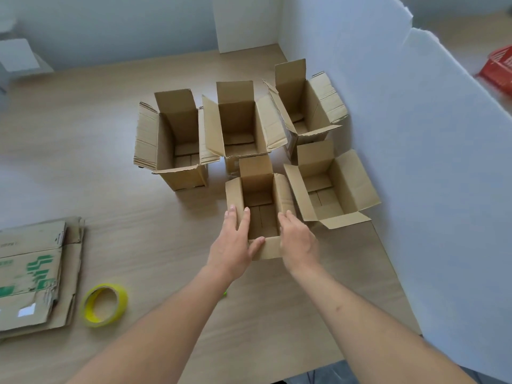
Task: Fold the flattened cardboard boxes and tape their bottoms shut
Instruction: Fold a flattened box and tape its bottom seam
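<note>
A small upright cardboard box (pixel 259 189) with its top flaps open stands in the middle of the wooden table (pixel 110 189). My left hand (pixel 234 245) lies flat against its left side, fingers straight and thumb on the near flap. My right hand (pixel 297 242) presses its right side with straight fingers. Several other folded boxes stand open around it: one at the left (pixel 177 139), one behind (pixel 239 120), one at the back right (pixel 307 103) and one at the right (pixel 331 187). A stack of flattened boxes (pixel 33 275) lies at the left edge, with a yellow tape roll (pixel 104 304) beside it.
A white foam board wall (pixel 415 134) borders the table on the right and far side. A red basket (pixel 498 66) sits beyond it. A small green object (pixel 225 294) peeks out under my left forearm.
</note>
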Tool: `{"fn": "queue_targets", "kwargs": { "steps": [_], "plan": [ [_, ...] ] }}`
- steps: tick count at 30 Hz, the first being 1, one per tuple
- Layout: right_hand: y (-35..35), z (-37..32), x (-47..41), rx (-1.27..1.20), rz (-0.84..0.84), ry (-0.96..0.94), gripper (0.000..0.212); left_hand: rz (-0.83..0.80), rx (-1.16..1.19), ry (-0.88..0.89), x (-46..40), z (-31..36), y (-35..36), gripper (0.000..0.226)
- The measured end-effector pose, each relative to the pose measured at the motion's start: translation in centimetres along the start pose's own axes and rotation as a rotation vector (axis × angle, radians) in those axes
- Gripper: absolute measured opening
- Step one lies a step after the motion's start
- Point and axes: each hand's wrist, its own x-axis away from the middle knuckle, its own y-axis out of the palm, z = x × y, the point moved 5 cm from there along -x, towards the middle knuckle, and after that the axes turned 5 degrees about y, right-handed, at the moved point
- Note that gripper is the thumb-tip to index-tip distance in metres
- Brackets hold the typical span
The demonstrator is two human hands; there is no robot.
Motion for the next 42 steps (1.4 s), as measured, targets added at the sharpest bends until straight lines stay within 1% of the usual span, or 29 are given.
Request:
{"fn": "queue_targets", "kwargs": {
  "steps": [6, 10, 12, 16, 20, 24, 32, 38, 42],
  "plan": [
    [-0.1, -0.7, -1.1, 0.142, 0.037, -0.092, 0.059, 0.032, -0.061, 0.03, -1.3, 0.2, 0.2, 0.087],
    [-0.5, -0.8, -1.1, 0.175, 0.059, -0.151, 0.062, 0.027, -0.12, 0.043, -1.6, 0.1, 0.4, 0.087],
    [-0.3, -0.7, -1.1, 0.152, 0.042, -0.146, 0.059, 0.017, -0.141, 0.034, -1.5, 0.3, 0.3, 0.086],
    [-1.2, -1.3, -0.7, 0.095, -0.016, -0.166, 0.042, 0.004, -0.218, 0.029, -1.2, 1.0, -0.8, 0.077],
    [-4.0, -2.3, 0.2, 0.046, -0.058, -0.218, 0.045, 0.033, -0.259, 0.037, 0.0, 2.2, -2.7, 0.068],
    [-6.7, -3.3, 2.1, 0.077, -0.076, -0.325, 0.046, 0.081, -0.245, 0.03, 3.1, 3.5, -5.5, 0.063],
    [-12.6, -6.8, 7.9, 0.105, -0.037, -0.534, 0.047, 0.22, -0.221, -0.029, 11.3, 5.5, -10.3, 0.06],
    [-13.7, -12.0, 12.4, 0.128, -0.03, -0.665, 0.042, 0.35, -0.217, -0.109, 17.7, 3.7, -14.1, 0.056],
    [-12.9, -16.7, 15.2, 0.13, -0.03, -0.726, 0.038, 0.404, -0.203, -0.153, 21.5, -0.1, -16.1, 0.053]
  ]
}}
